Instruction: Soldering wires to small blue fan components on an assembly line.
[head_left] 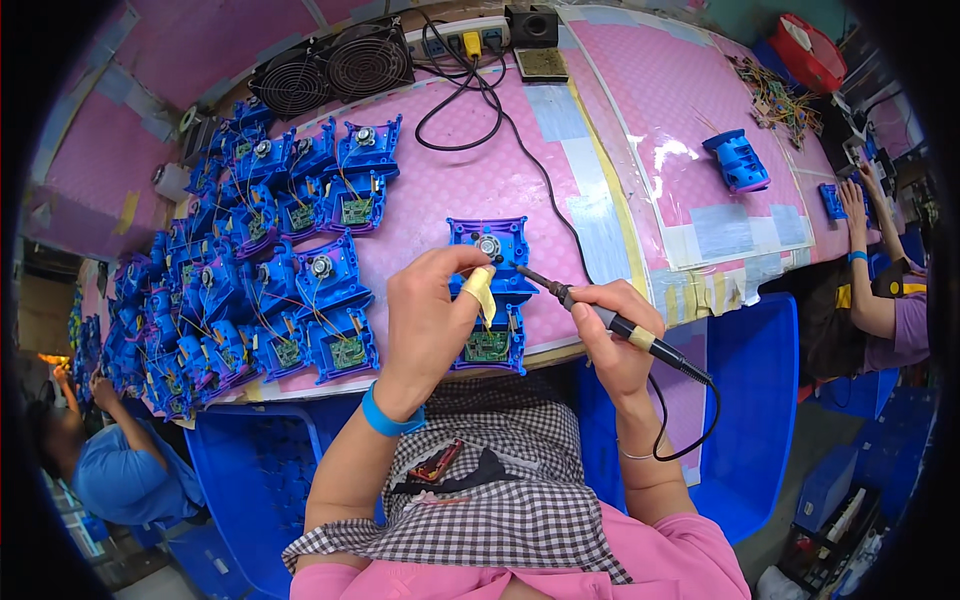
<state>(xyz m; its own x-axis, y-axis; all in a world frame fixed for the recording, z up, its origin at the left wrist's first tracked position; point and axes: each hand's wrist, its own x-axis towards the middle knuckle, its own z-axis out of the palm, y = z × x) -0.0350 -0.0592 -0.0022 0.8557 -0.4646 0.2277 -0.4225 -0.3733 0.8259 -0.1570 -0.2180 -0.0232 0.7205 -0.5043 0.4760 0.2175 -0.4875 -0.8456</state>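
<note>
A: What does the right hand have?

B: An iron. Its fingers are closed around the grip, and the tip slants down to the left, over the blue shell.

A: Where is that shell?

B: On the pink tabletop, near the edge in front of the person. A round metal speaker sits in it, and the tip is just beside that. I can't tell whether the tip touches anything.

A: And the left hand?

B: It's over the shell's left side. The thumb wears a yellow cover; thumb and forefinger are close together near the speaker. Whether they pinch something, I can't tell.

A: What's nearest the apron?

B: A second blue half with a green board, just on the near side of the shell.

A: Anything else around?

B: Rows of blue units on the left, two black fans behind them, and one lone blue unit well off to the right.
</note>
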